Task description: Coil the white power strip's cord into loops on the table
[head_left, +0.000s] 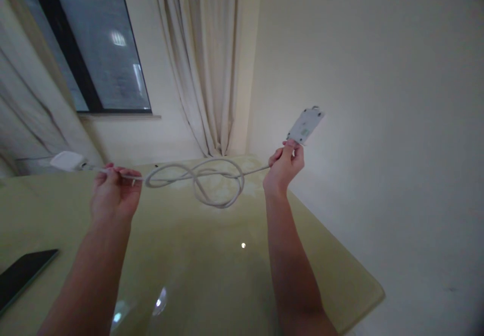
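A white power cord [219,205] with loops loosely knotted in its middle stretches between my two hands, above the table. My left hand [117,187] is closed on the cord at the left, just beside a chunky white block [68,160] at that end. At the right, my right hand [286,167] grips the other end, where the cord meets a flat white block [305,126]. This block looks like the underside of a small power strip, with dark spots at its corners, a pale green label and a small loop at its far end.
Below my hands lies a glossy yellow-green table [196,255], its right edge close to a bare wall [378,124]. A dark flat object [26,275] rests at the lower left. Beyond the table hang curtains [212,64] beside a dark-framed window [102,39].
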### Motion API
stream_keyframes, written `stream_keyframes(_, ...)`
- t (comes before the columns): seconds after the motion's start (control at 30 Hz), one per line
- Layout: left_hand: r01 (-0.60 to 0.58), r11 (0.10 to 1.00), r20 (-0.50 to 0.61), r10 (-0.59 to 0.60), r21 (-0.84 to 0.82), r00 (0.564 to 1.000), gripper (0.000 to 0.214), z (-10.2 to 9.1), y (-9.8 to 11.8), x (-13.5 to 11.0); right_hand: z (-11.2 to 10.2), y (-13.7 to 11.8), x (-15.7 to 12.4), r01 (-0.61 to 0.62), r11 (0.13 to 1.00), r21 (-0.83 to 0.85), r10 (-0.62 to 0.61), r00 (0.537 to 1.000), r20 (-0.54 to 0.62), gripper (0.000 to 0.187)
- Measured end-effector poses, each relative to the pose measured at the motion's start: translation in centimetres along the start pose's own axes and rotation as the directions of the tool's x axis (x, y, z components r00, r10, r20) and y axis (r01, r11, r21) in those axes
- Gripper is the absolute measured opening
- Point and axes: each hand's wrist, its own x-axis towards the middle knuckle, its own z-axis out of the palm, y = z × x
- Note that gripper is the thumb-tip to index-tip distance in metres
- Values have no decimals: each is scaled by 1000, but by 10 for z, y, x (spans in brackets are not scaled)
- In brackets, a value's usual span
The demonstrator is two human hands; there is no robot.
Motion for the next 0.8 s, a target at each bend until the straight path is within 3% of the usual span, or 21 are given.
stream_keyframes(0.13, -38, 986, -1, 38, 163, 999, 24, 5, 2, -9, 1, 5, -6, 90, 989, -115, -77, 991, 110, 28)
stream_keyframes(0.2, -125, 971, 38, 120, 205, 992, 18, 18, 3, -22, 1, 1, -8, 151, 975, -160, -106, 960, 259, 28)
stream_keyframes(0.23, -166, 965, 50, 159, 204, 986, 12, 26, 3, -29, 1, -3, -11, 183, 965, -190, -102, 924, 369, 29)
stream_keyframes(0.3, -221, 960, 53, 215, 174, 975, 4, 40, 5, -41, 2, -15, -18, 262, 930, -258, -51, 786, 616, 30)
stream_keyframes(0.4, -246, 966, 39, 244, 83, 969, 5, 56, 10, -53, 9, -31, -39, 463, 826, -323, 90, 456, 885, 31)
stream_keyframes(0.47, -259, 966, 19, 258, 25, 966, 11, 61, 15, -56, 14, -34, -54, 592, 731, -339, 229, 255, 939, 29)
stream_keyframes(0.5, -270, 963, 15, 269, 3, 963, 12, 61, 17, -57, 17, -33, -61, 634, 688, -352, 301, 192, 934, 28)
stream_keyframes(0.57, -296, 955, 36, 297, -28, 954, 10, 61, 22, -58, 21, -30, -70, 660, 649, -379, 407, 120, 905, 25)
stream_keyframes(0.63, -315, 949, 87, 316, -31, 945, 7, 60, 27, -58, 23, -27, -73, 619, 692, -372, 453, 30, 891, 22)
stream_keyframes(0.73, -326, 945, 172, 323, -9, 931, 4, 62, 30, -63, 23, -29, -75, 537, 773, -336, 475, -141, 868, 19)
stream_keyframes(0.8, -308, 951, 228, 299, 3, 927, 4, 66, 29, -69, 23, -33, -81, 564, 758, -326, 506, -194, 840, 19)
